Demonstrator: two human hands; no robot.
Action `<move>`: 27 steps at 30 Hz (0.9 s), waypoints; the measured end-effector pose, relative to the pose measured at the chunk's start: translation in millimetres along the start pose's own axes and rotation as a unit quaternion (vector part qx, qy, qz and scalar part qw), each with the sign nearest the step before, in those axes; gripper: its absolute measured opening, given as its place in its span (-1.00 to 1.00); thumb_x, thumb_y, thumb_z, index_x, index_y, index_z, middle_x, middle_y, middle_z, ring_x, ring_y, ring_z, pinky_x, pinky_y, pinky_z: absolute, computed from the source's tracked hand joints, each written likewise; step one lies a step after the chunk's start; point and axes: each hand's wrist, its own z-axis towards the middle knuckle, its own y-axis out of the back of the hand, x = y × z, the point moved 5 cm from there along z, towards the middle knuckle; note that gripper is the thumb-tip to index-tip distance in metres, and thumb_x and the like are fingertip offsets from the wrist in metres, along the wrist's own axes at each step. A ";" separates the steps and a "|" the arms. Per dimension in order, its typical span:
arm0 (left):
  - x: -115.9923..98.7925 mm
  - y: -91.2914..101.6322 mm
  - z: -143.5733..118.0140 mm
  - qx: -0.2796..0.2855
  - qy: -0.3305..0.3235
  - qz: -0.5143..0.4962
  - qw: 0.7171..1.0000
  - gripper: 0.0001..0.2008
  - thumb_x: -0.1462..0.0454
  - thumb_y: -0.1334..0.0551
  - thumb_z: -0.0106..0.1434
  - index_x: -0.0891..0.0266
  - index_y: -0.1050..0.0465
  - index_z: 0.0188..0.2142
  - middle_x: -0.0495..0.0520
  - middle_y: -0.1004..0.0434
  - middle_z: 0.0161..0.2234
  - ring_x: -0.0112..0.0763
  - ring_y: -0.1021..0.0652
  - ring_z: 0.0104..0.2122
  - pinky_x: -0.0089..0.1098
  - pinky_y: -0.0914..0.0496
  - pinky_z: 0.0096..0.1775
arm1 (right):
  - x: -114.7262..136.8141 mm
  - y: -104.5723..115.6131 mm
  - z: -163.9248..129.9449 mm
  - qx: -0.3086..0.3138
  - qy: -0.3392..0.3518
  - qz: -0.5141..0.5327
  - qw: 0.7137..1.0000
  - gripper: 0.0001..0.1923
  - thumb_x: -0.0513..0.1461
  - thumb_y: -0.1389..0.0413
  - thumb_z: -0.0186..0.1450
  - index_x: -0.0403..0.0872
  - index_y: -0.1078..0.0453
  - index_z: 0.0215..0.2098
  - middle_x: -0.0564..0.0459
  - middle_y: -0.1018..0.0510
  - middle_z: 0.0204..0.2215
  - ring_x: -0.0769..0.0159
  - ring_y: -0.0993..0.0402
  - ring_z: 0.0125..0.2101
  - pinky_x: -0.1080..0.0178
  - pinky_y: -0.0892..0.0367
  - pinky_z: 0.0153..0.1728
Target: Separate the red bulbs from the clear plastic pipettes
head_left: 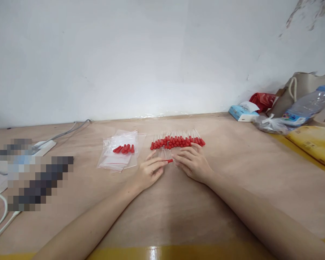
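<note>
On the tabletop point(260, 155), we see the left hand point(151, 169) pinching a red cap point(169, 161) beside clear tubes point(164, 153), while the right hand point(194, 162) curves close by; whether it grips anything, we cannot tell. Red-capped tubes point(176, 142) lie just beyond, and loose caps point(125, 148) rest on plastic bags point(113, 164) at left.

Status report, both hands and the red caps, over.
Left hand holding one red cap. Right hand close by, contact unclear. Red-capped tubes rowed beyond. Thin clear tubes lying between left hand and row.
</note>
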 end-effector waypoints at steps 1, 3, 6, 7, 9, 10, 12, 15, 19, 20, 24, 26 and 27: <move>-1.9 -2.1 -1.2 0.001 -0.003 -0.007 1.000 -0.74 0.43 -0.10 0.17 0.18 -0.39 -0.16 0.02 -0.55 -0.25 -0.48 -0.52 -0.23 -0.13 -0.21 0.10 | 0.8 -2.2 -0.3 0.003 0.003 0.001 1.000 -0.78 -0.20 0.01 0.27 0.03 -0.38 -0.14 0.08 -0.53 -0.37 0.32 -0.36 -0.27 0.03 0.04 0.02; -3.3 -4.1 -2.8 0.002 0.006 -0.009 1.000 -0.72 0.43 -0.10 0.18 0.18 -0.38 -0.13 0.03 -0.54 -0.23 -0.49 -0.52 -0.22 -0.15 -0.19 0.11 | 3.0 -6.1 -0.7 0.002 0.006 0.005 1.000 -0.80 -0.22 0.02 0.28 0.00 -0.41 -0.20 0.11 -0.53 -0.48 0.38 -0.34 -0.39 0.05 0.02 -0.01; -1.6 -5.8 -2.0 0.014 0.042 0.027 0.999 -0.69 0.35 -0.15 0.18 0.17 -0.34 -0.06 0.08 -0.48 -0.13 -0.40 -0.47 -0.12 -0.12 -0.16 0.10 | 7.7 -8.1 -0.5 -0.003 0.008 0.014 1.000 -0.82 -0.22 0.01 0.28 -0.02 -0.42 -0.24 0.12 -0.52 -0.51 0.41 -0.31 -0.45 0.10 0.01 -0.06; -1.1 -7.1 -1.2 0.024 0.047 0.042 0.998 -0.68 0.30 -0.17 0.18 0.17 -0.34 -0.05 0.09 -0.46 -0.10 -0.35 -0.44 -0.08 -0.11 -0.16 0.09 | 9.5 -8.1 -0.2 -0.003 0.008 0.017 1.000 -0.82 -0.22 0.01 0.28 -0.02 -0.42 -0.26 0.13 -0.51 -0.53 0.41 -0.30 -0.46 0.11 0.00 -0.07; -0.6 -9.9 0.2 0.040 0.048 0.063 0.996 -0.72 0.26 -0.19 0.18 0.16 -0.37 -0.08 0.08 -0.48 -0.11 -0.30 -0.41 -0.05 -0.11 -0.15 0.07 | 12.9 -7.7 0.3 0.002 0.010 0.021 1.000 -0.82 -0.21 0.02 0.28 -0.03 -0.43 -0.30 0.12 -0.49 -0.56 0.42 -0.28 -0.47 0.14 0.00 -0.10; -0.5 -10.9 0.7 0.041 0.047 0.069 0.996 -0.76 0.25 -0.18 0.19 0.16 -0.39 -0.12 0.05 -0.50 -0.16 -0.31 -0.42 -0.07 -0.12 -0.15 0.07 | 14.4 -7.2 0.3 0.002 0.012 0.023 1.000 -0.81 -0.22 0.02 0.28 -0.03 -0.44 -0.32 0.13 -0.48 -0.57 0.42 -0.27 -0.47 0.16 0.00 -0.12; -0.4 -11.8 0.8 0.035 0.046 0.075 0.995 -0.84 0.26 -0.16 0.21 0.17 -0.42 -0.20 0.00 -0.55 -0.26 -0.35 -0.46 -0.15 -0.13 -0.12 0.07 | 16.6 -5.7 -0.1 -0.001 0.018 0.027 0.999 -0.81 -0.22 0.01 0.28 -0.04 -0.44 -0.34 0.13 -0.46 -0.59 0.42 -0.25 -0.48 0.18 0.00 -0.16; -2.5 -13.1 0.2 0.040 0.042 0.078 0.995 -0.87 0.23 -0.15 0.22 0.18 -0.43 -0.28 -0.03 -0.56 -0.35 -0.38 -0.49 -0.22 -0.14 -0.09 0.07 | 18.3 -3.9 -1.4 -0.004 0.031 0.036 0.999 -0.82 -0.22 0.01 0.27 -0.03 -0.44 -0.35 0.13 -0.43 -0.62 0.42 -0.21 -0.50 0.20 0.00 -0.20; -5.9 -10.6 -0.4 0.041 0.036 0.083 0.995 -0.87 0.22 -0.14 0.22 0.18 -0.44 -0.34 -0.04 -0.55 -0.40 -0.39 -0.49 -0.27 -0.15 -0.09 0.06 | 19.1 -2.7 -2.4 0.000 0.031 0.045 0.998 -0.81 -0.22 0.01 0.27 -0.04 -0.43 -0.39 0.15 -0.37 -0.67 0.43 -0.18 -0.51 0.20 0.01 -0.21; -5.8 -9.3 -0.8 0.041 0.036 0.082 0.995 -0.87 0.23 -0.14 0.22 0.18 -0.44 -0.35 -0.05 -0.55 -0.40 -0.39 -0.50 -0.28 -0.14 -0.09 0.06 | 18.8 -2.3 -2.7 0.001 0.029 0.048 0.998 -0.81 -0.22 0.01 0.26 -0.04 -0.43 -0.40 0.16 -0.36 -0.68 0.43 -0.17 -0.51 0.19 0.02 -0.20; 0.4 -1.9 -5.8 0.040 0.062 0.072 0.995 -0.88 0.28 -0.12 0.23 0.15 -0.44 -0.33 -0.06 -0.55 -0.39 -0.40 -0.50 -0.31 -0.12 -0.12 0.04 | 10.9 -1.8 -5.9 0.012 0.004 0.058 0.998 -0.82 -0.23 0.00 0.26 -0.02 -0.44 -0.40 0.15 -0.38 -0.66 0.42 -0.19 -0.50 0.17 0.01 -0.19; 4.1 1.2 -9.8 0.034 0.081 0.056 0.995 -0.87 0.30 -0.11 0.24 0.15 -0.44 -0.29 -0.02 -0.55 -0.34 -0.40 -0.49 -0.29 -0.18 -0.23 -0.03 | 1.8 -3.0 -8.9 0.015 -0.030 0.056 0.998 -0.82 -0.24 0.00 0.25 -0.03 -0.44 -0.38 0.13 -0.41 -0.63 0.41 -0.21 -0.48 0.18 -0.02 -0.20; 5.5 2.4 -11.6 0.027 0.091 0.041 0.995 -0.85 0.31 -0.10 0.24 0.15 -0.43 -0.26 0.00 -0.54 -0.30 -0.40 -0.49 -0.27 -0.23 -0.29 -0.08 | -3.5 -4.4 -10.4 0.015 -0.053 0.054 0.997 -0.82 -0.24 0.00 0.26 -0.04 -0.45 -0.36 0.11 -0.42 -0.61 0.40 -0.23 -0.48 0.18 -0.04 -0.21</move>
